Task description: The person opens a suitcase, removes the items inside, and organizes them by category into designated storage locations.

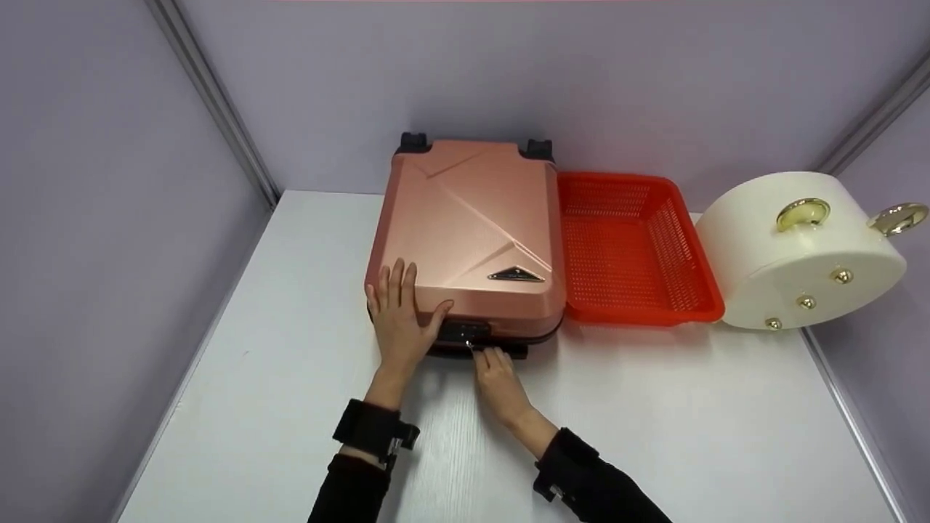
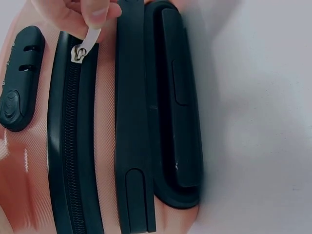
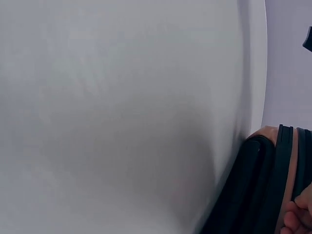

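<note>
We saw the pink suitcase (image 1: 472, 211) lying flat on the worktop (image 1: 290, 349), just beside the red basket (image 1: 716, 305), its wheels toward the back wall. Our left hand (image 1: 399, 327) was spread, fingers straight, resting on the shell's near left corner; our right hand (image 1: 501, 381) pinched the metal zipper pull (image 2: 90, 44). We judged the shell stiff, smooth and rather slippery, so a flat palm suited steadying it better than fingertips. The case looked bulky, perhaps weighty; for lifting, we would have chosen the black handle (image 2: 131, 112). The small pull called for a thumb-and-finger pinch, drawn along the seam.
</note>
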